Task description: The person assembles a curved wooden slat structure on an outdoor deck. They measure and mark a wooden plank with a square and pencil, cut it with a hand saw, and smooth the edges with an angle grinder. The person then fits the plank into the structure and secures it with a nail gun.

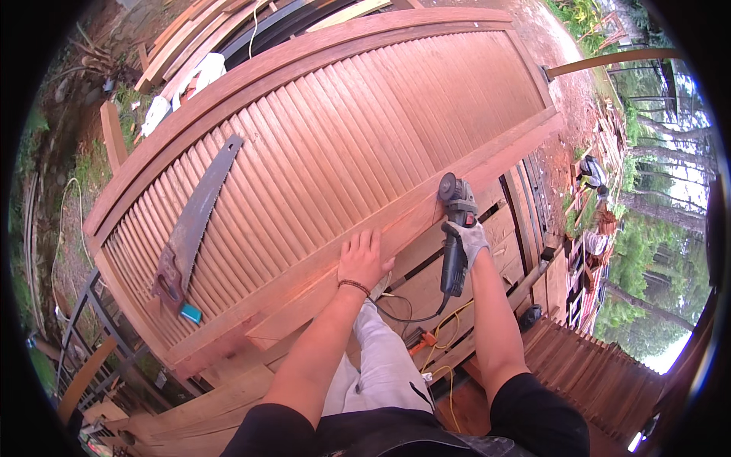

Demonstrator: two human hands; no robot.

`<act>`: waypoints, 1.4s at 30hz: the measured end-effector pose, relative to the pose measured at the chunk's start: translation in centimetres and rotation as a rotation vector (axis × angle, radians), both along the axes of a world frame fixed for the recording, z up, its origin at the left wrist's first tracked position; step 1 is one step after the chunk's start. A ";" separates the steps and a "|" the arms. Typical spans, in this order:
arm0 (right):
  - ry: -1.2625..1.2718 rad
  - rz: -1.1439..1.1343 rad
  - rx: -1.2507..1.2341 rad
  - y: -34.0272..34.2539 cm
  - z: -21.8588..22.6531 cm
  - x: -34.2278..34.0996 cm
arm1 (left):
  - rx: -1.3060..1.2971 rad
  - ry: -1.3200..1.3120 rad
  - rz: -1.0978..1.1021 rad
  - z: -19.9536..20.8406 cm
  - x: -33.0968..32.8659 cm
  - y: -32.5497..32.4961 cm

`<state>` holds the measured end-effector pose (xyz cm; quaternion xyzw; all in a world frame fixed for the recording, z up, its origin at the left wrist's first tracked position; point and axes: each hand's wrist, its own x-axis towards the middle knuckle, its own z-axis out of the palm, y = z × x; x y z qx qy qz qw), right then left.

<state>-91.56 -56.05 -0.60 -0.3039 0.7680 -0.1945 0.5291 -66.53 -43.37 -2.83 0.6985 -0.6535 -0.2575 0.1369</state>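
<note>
The fingers point(365, 242) of the left hand point(362, 260) are spread apart and lie flat on the near rail of the louvred wooden door point(343, 145), palm down, pressing on the bare wood and holding nothing. A dark bracelet point(354, 286) circles that wrist. To the right, the right hand point(470, 240) wears a pale work glove, and its fingers are clamped around the dark body of an angle grinder point(455, 228). The grinder's body points away from the person, so its round disc end sits just beyond the gloved fingers, at the near edge of the door's rail, to the right of the bare hand and near it without touching it. A black cord point(407, 314) runs from the grinder's near end down toward the person's legs.

Farther out, the door lies across the scene with its slats running from near to far. A rusty hand saw point(194, 221) rests on the slats at the left, well apart from both hands, with a small turquoise object point(190, 312) just beside its handle. Stacked boards point(601, 373) lie at the near right.
</note>
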 end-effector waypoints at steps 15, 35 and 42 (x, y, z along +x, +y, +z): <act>-1.048 -0.723 0.006 19.9 -1.6 -2.3 | 0.816 0.662 -0.047 2.4 -13.1 8.7; -0.041 -0.501 0.227 8.2 -39.2 -14.9 | 0.387 0.468 -0.201 -9.0 -21.6 10.7; 0.326 -0.469 0.145 3.6 -49.1 -18.7 | 0.659 0.389 -0.048 -10.1 -13.7 18.1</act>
